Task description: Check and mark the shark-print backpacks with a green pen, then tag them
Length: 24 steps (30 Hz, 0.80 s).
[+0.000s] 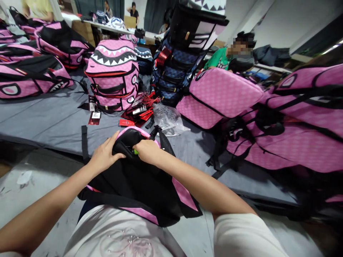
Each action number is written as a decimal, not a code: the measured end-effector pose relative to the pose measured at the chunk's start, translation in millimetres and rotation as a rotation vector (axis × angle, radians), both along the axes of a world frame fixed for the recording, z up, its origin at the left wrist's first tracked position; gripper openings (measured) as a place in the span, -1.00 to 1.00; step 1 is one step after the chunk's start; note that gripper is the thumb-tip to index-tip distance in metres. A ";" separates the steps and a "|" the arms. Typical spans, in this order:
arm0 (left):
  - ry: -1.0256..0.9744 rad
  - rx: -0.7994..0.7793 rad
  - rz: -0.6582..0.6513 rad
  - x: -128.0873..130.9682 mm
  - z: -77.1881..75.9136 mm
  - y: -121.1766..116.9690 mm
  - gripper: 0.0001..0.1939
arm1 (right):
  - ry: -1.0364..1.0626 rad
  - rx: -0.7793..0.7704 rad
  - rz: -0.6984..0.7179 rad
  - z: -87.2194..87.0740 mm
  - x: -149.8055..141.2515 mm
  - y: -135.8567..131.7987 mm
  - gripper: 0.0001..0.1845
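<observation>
Hands (125,153) gripping backpack (139,185) at table edge (40,142)

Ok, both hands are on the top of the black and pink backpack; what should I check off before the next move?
1. Left hand grips the top edge of the backpack: ok.
2. Right hand is closed at the opening, with a small green object at its fingers: ok; what the object is, cannot tell.
3. Backpack lies steady against the person's lap and the table edge: ok.
4. Opening unzipped or shut: cannot tell, the hands cover it.
5. Loose black strap lies flat on the grey table, not snagged: ok.
6. Red hang tags and clear plastic bag lie apart from the backpack, beyond it: ok.
</observation>
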State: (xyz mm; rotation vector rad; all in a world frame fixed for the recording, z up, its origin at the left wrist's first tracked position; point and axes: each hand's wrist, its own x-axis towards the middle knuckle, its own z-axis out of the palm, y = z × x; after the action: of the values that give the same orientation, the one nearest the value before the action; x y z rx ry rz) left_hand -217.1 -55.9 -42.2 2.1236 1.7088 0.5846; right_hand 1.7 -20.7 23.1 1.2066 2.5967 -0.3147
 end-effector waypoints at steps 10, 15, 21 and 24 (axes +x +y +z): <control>-0.110 0.038 -0.005 -4.6 -1.8 -4.9 -0.07 | 0.353 0.035 -0.100 0.2 -31.6 2.4 -0.62; -0.131 0.034 -0.003 -8.7 -2.6 0.2 -0.09 | 0.248 0.123 0.111 8.3 -25.1 8.4 -0.69; -0.217 -0.124 0.068 -9.4 -0.8 7.3 0.01 | -0.151 0.054 0.065 18.2 38.3 -21.8 -0.74; -0.317 -0.249 0.000 -13.7 -2.1 13.2 -0.13 | -0.099 0.074 -0.112 18.5 63.4 -41.2 -0.69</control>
State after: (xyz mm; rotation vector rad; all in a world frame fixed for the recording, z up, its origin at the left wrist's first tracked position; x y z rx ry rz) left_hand -230.8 -42.7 -44.3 1.7542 1.5185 0.6333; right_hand 65.1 -61.9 41.6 1.3597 2.4814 -0.1768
